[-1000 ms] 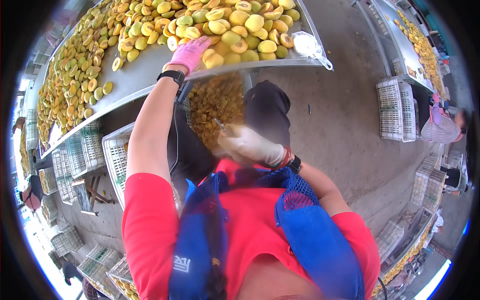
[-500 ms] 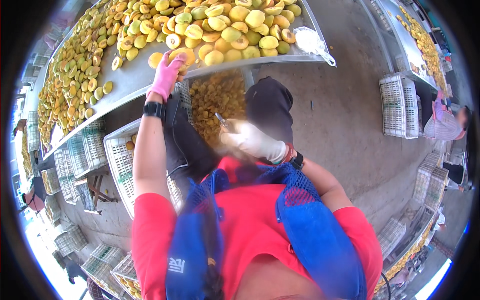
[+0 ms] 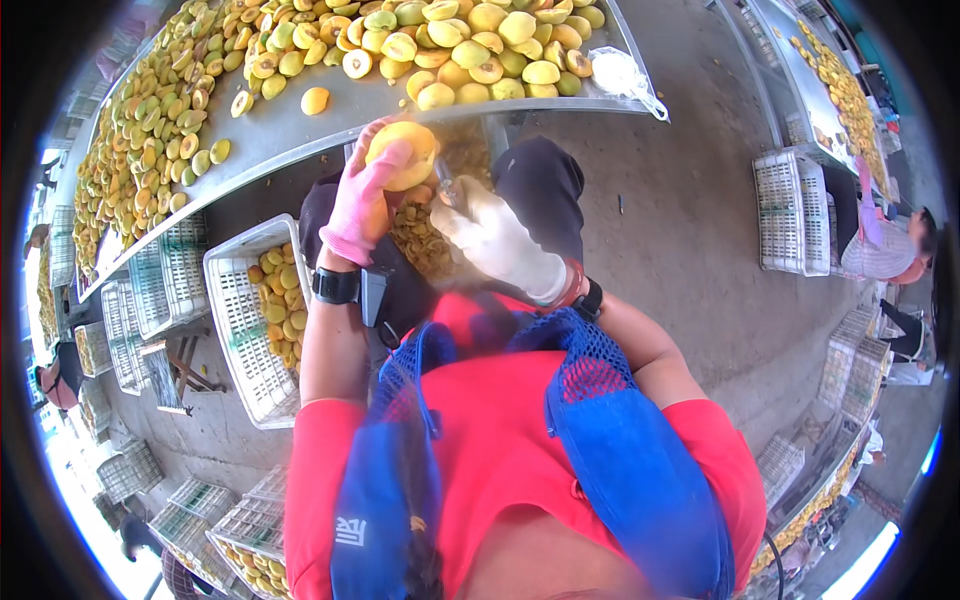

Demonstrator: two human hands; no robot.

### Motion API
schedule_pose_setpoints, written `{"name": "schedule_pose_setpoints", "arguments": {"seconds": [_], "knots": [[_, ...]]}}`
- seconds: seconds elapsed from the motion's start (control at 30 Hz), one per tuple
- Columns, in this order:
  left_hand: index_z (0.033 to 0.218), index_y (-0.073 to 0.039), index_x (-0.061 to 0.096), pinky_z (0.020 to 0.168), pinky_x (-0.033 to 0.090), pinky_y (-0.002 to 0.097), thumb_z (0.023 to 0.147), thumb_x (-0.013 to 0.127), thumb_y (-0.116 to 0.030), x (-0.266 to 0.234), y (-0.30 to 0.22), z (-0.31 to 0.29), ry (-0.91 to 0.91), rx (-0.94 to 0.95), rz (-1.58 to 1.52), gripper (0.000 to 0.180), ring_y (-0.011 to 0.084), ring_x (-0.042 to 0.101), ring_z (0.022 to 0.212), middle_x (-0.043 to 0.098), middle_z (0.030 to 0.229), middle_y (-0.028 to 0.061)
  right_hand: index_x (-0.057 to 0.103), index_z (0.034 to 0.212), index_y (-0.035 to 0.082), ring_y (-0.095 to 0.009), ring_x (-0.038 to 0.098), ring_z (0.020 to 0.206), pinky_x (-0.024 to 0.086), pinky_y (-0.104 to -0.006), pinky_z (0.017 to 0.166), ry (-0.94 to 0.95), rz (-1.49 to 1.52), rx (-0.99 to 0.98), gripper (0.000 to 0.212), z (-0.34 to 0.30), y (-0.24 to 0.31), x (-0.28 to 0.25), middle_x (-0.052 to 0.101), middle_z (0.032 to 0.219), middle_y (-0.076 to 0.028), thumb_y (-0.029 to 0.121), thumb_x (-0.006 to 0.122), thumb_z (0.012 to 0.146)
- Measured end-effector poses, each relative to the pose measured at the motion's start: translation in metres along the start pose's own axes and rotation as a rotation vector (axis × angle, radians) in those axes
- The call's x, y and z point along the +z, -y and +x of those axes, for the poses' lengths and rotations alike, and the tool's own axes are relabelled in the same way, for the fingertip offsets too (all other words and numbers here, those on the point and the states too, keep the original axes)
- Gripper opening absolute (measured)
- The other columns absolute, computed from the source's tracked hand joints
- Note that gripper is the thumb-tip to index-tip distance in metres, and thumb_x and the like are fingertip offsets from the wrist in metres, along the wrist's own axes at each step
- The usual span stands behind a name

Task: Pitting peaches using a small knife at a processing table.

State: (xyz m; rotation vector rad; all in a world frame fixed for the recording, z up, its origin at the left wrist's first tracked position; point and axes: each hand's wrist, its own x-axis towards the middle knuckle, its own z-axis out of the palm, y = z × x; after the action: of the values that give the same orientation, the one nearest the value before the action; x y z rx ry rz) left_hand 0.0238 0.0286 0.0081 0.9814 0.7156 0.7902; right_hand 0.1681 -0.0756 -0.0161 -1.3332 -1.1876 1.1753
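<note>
My left hand point(image 3: 358, 200), in a pink glove, is closed around a yellow peach half point(image 3: 402, 150) just in front of the table edge. More orange fruit shows beneath its fingers. In a white glove, my right hand point(image 3: 495, 235) grips a small metal tool point(image 3: 446, 184), whose tip is close to the held fruit. The tool's exact kind is too small to make out. Below both hands, between my knees, a container holds a heap of yellow-brown fruit scraps point(image 3: 425, 245). A single peach half point(image 3: 315, 101) lies apart on the metal table point(image 3: 285, 130).
Piled peach halves point(image 3: 480, 55) cover much of the table, with a white plastic bag point(image 3: 618, 75) at its right corner. A white crate point(image 3: 245, 345) with peach halves stands at my left. Stacked crates point(image 3: 790, 210) and a person point(image 3: 885, 240) are at the right.
My left hand has come back from the table with peach halves, toward my right hand. One half stays behind on the table. My right hand, with the tool, has moved up slightly.
</note>
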Motion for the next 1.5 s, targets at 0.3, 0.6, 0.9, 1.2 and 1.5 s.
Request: {"name": "schedule_pose_setpoints", "arguments": {"seconds": [0.3,0.6,0.9,1.2,1.5], "knots": [[0.127,-0.003,0.054,0.088,0.049,0.0273,0.105,0.044,-0.032,0.007,0.032,-0.007,-0.019,0.261,0.150,0.038,0.0117,0.059,0.101,0.063,0.114,0.0068,0.056,0.095,0.002,-0.011,0.050,0.069,0.043,-0.0292,0.063,-0.050,0.072,-0.099,0.009,-0.006,0.015,0.008,0.054,0.075,-0.001,0.011,0.057,0.095],[0.129,0.000,0.050,0.092,0.049,0.0306,0.102,0.050,-0.038,0.030,0.038,-0.019,-0.195,0.447,0.299,0.046,0.0154,0.059,0.104,0.060,0.118,0.0099,0.057,0.106,0.009,-0.003,0.044,0.056,0.034,-0.0194,0.049,0.174,0.579,0.313,0.010,-0.010,0.019,-0.002,0.050,0.071,0.005,0.014,0.053,0.099],[0.132,0.000,0.047,0.097,0.045,0.0323,0.101,0.051,-0.039,0.030,0.041,-0.024,-0.195,0.531,0.410,0.049,0.0181,0.055,0.113,0.054,0.129,0.0116,0.047,0.091,0.007,-0.008,0.041,0.040,0.033,-0.0245,0.037,0.200,0.346,0.115,0.009,-0.005,0.014,0.001,0.046,0.058,0.002,0.013,0.048,0.098],[0.132,0.000,0.047,0.090,0.050,0.0322,0.099,0.053,-0.043,0.015,0.043,-0.020,-0.069,0.426,0.240,0.055,0.0189,0.061,0.102,0.063,0.116,0.0150,0.047,0.089,0.014,-0.004,0.033,0.040,0.025,-0.0233,0.036,0.405,0.598,0.425,0.010,-0.002,0.016,-0.011,0.039,0.059,0.006,0.019,0.048,0.098],[0.131,0.001,0.048,0.084,0.053,0.0323,0.098,0.055,-0.044,0.011,0.047,-0.017,-0.068,0.520,0.333,0.057,0.0196,0.063,0.096,0.063,0.114,0.0167,0.046,0.091,0.016,-0.003,0.031,0.042,0.026,-0.0219,0.036,0.433,0.456,0.310,0.006,-0.001,0.016,-0.010,0.038,0.062,0.007,0.015,0.049,0.096]]}}
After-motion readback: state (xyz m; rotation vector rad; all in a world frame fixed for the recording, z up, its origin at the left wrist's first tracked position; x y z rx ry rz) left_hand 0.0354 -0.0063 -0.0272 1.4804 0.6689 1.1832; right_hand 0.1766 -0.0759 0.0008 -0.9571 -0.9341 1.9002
